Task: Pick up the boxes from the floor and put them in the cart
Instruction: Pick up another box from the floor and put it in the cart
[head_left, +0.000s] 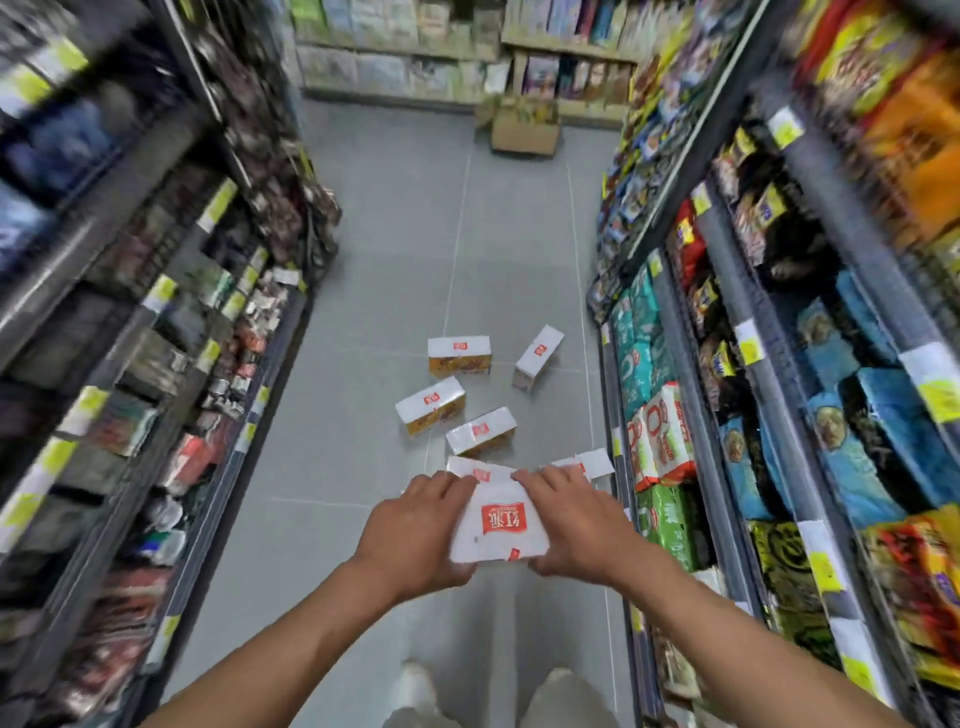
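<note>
Two hands, left hand (415, 525) and right hand (571, 525), curl fingers (449, 480) round one white box (498, 525) so it cannot slip, while other boxes (430, 410) lie on the floor (389, 260).

Only one view here, from a wide-angle camera worn on the person's head. It looks forward and steeply down the aisle from standing height. The left hand (415, 525) and right hand (576, 519) sit near the lens, low in the middle, close enough that the red label on the box (498, 525) they grip shows plainly. Beyond the hands the floor (395, 260) runs to the far shelves (405, 67). Side racks (156, 312) outside each hand bow and blur toward the edges.
</note>
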